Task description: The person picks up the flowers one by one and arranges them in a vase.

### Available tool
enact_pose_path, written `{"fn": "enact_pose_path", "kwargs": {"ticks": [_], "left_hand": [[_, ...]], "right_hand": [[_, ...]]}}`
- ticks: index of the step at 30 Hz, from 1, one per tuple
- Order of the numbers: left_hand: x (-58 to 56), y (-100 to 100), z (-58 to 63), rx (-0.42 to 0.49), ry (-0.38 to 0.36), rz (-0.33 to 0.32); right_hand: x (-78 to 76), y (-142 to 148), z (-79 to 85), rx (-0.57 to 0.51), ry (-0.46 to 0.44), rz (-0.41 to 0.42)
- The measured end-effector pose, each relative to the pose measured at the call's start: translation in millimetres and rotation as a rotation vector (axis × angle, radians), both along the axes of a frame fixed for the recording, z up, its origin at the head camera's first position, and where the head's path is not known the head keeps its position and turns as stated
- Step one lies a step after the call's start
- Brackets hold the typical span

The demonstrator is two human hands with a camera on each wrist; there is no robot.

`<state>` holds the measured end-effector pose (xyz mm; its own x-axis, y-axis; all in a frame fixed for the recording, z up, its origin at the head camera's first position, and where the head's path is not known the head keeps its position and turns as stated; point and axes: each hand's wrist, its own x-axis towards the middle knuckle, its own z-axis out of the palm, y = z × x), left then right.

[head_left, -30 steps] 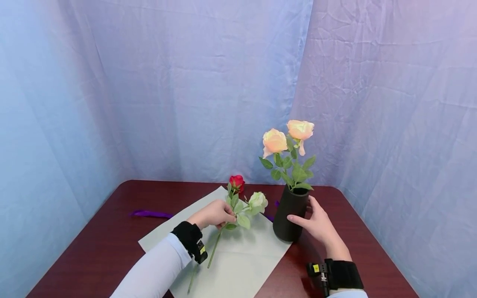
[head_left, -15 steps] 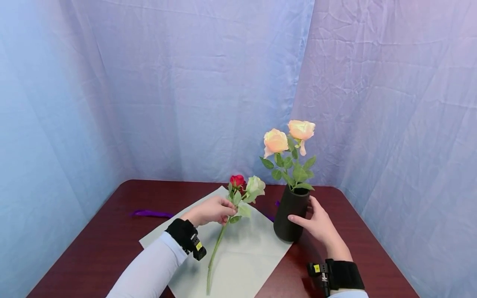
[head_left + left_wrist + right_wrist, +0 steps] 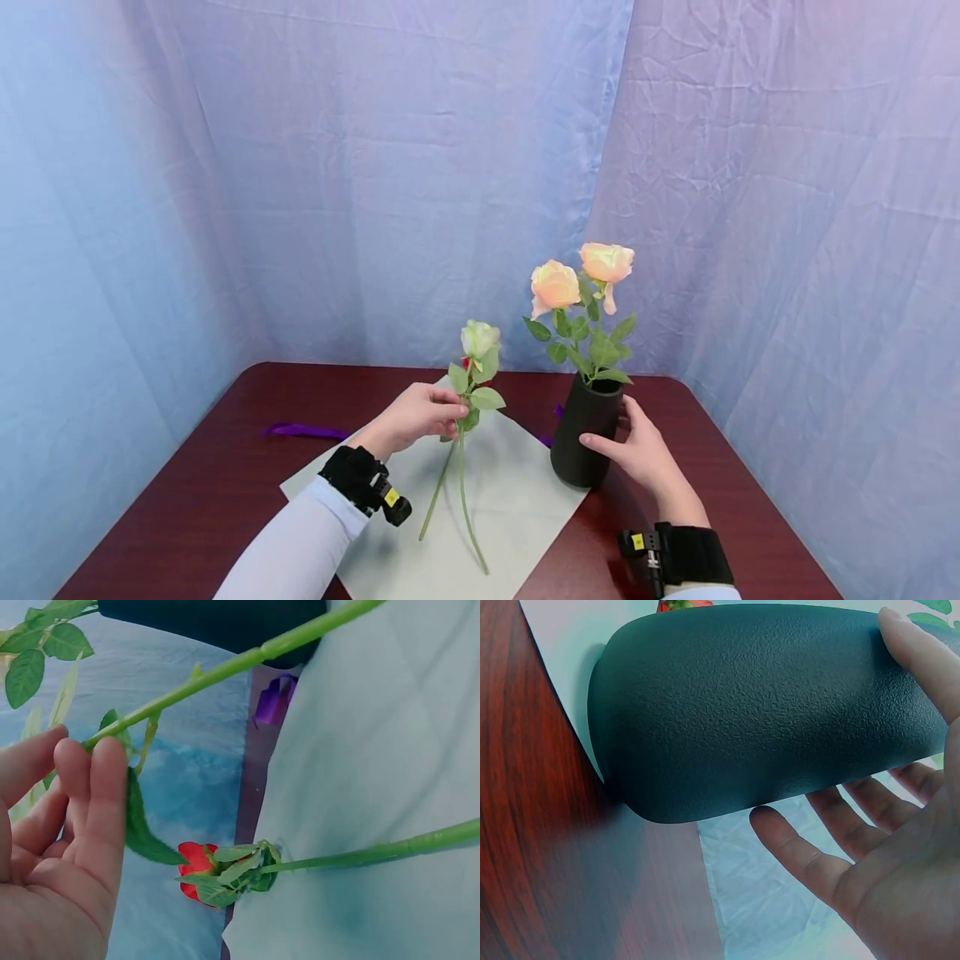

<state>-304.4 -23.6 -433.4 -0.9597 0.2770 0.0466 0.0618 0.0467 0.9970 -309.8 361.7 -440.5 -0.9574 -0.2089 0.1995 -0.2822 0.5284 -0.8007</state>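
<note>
My left hand (image 3: 420,417) pinches the green stem (image 3: 225,673) of a white rose (image 3: 480,337), holding it raised over a sheet of pale wrapping paper (image 3: 517,500). The bloom points up and the lower stem hangs free. Behind it, a red rose (image 3: 197,871) lies on the paper, its bloom mostly hidden in the head view. On the right, my right hand (image 3: 645,454) holds a dark textured vase (image 3: 757,712), thumb on the near side and fingers along the other. Two peach roses, one left (image 3: 556,285) and one right (image 3: 607,262), stand in the vase.
A purple ribbon (image 3: 303,431) runs beneath the paper and shows at its left and right sides. The dark red wooden table (image 3: 195,492) ends at a pale blue curtain (image 3: 420,183) behind and at both sides.
My left hand has lifted the white rose off the paper and turned it upright, its bloom moving up and left. The red rose stays lying. My right hand and the vase have hardly moved.
</note>
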Motion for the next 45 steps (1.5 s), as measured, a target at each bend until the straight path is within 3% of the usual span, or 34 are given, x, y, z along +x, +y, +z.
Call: {"fn": "enact_pose_path", "kwargs": {"ticks": [9,23,30,45], "left_hand": [[5.5,-2,3.3,0.089,0.048,0.247],[19.6,-22,10.5,0.346,0.067,0.436],[27.1,-30,12.6,0.459,0.078,0.469],[36.9,-31,18.4,0.591,0.089,0.453]], "right_hand": [[0.5,0,-0.2,-0.006,0.002,0.007],[1.6,-1,1.6,-0.013,0.003,0.014],[1.4,0,1.3,-0.004,0.005,0.008],[1.1,0,2.3,-0.009,-0.007,0.01]]}}
